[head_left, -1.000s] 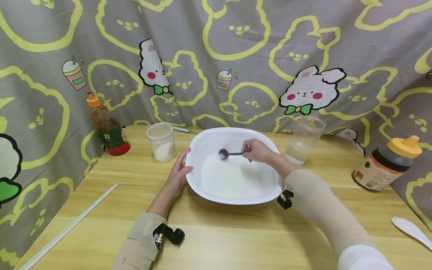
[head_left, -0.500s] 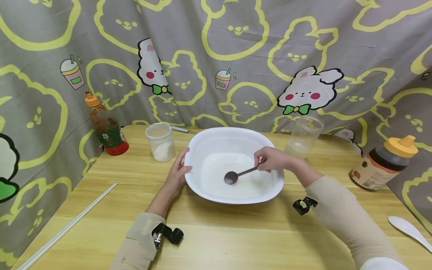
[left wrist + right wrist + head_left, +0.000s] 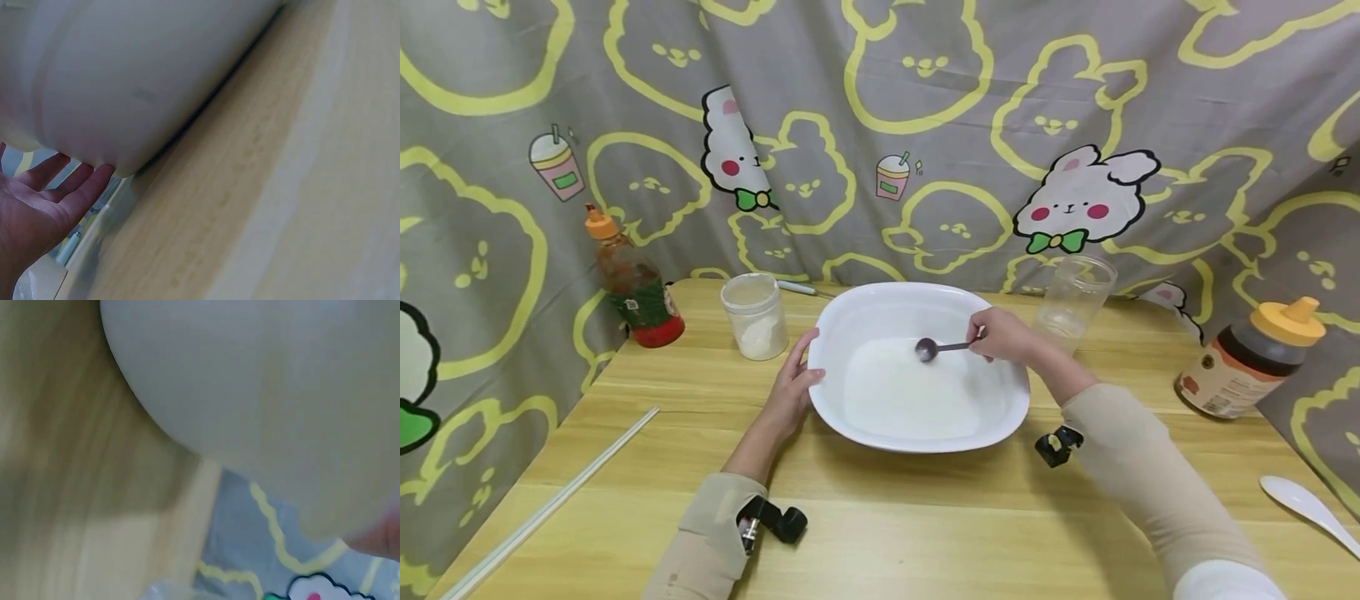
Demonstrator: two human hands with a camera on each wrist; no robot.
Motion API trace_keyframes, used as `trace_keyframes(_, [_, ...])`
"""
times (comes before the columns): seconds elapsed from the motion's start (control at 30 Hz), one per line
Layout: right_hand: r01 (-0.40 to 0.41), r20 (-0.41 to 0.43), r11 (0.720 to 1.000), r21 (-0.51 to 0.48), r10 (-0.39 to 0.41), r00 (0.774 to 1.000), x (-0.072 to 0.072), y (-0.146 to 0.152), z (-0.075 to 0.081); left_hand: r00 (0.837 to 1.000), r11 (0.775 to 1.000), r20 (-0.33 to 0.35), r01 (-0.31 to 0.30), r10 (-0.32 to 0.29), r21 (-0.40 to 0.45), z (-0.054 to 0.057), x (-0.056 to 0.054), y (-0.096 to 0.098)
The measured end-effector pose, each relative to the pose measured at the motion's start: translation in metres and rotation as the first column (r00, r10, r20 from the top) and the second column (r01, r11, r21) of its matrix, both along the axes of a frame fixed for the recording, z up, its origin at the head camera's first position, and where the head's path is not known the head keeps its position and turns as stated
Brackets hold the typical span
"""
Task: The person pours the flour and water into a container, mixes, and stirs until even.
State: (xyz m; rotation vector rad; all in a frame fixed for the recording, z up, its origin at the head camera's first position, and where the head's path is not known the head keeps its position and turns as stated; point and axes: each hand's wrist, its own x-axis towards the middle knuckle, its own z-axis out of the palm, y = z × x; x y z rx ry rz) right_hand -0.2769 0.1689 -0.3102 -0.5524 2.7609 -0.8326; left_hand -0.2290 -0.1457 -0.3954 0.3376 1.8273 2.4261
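Note:
A white oval basin (image 3: 820, 408) sits mid-table with a layer of white, milky liquid (image 3: 902, 396) in its bottom. At its left rim, my left hand (image 3: 788, 390) grips the basin, thumb over the edge and fingers against the outer wall. In the left wrist view, those fingers (image 3: 78, 184) touch the basin's side. My right hand (image 3: 1002, 335) reaches over the right rim and pinches the handle of a small dark brown spoon (image 3: 927, 350). The spoon's round bowl is at the far side of the liquid. Only a fingertip (image 3: 378, 540) shows in the right wrist view.
Left of the basin stand a jar of white powder (image 3: 756, 321) and a red sauce bottle (image 3: 636, 292). A clear glass (image 3: 1078, 292) and a yellow-capped bottle (image 3: 1247, 367) stand right. Chopsticks (image 3: 553, 504) and a white spoon (image 3: 1303, 504) lie at the sides. A curtain (image 3: 820, 92) hangs behind.
The dark spoon has swept toward the near side of the basin and then back to the far side, ending further right than at first. My left hand keeps its place on the rim.

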Motion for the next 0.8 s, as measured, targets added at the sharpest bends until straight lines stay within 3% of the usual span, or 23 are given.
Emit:
trace_keyframes(0.13, [-0.043,0.038,0.993,-0.113,0.048,0.998,-0.003,-0.019,-0.015,1.000,1.000,-0.008,-0.003,0.003,-0.002,-0.001,0.000,0.000])
trace_keyframes(0.27, [-0.094,0.109,0.980,-0.173,0.114,0.988,0.004,-0.035,-0.025,1.000,1.000,-0.018,0.001,-0.001,-0.003,-0.001,0.000,0.000])
trace_keyframes(0.4, [-0.157,0.210,0.965,-0.209,0.201,0.957,0.015,-0.044,-0.025,1.000,1.000,-0.028,0.000,0.000,0.004,-0.001,0.000,0.001])
trace_keyframes(0.5, [-0.227,0.277,0.945,-0.236,0.290,0.916,0.022,-0.041,-0.023,1.000,1.000,-0.031,-0.002,0.002,0.009,-0.001,0.000,0.002])
trace_keyframes(0.67, [-0.357,0.313,0.918,-0.171,0.395,0.864,0.027,-0.021,-0.010,1.000,1.000,-0.031,0.002,-0.002,0.009,-0.002,0.000,0.002])
trace_keyframes(0.8, [-0.391,0.305,0.918,-0.061,0.390,0.869,0.028,0.000,0.010,1.000,1.000,-0.030,-0.003,0.003,0.009,-0.002,-0.001,0.000])
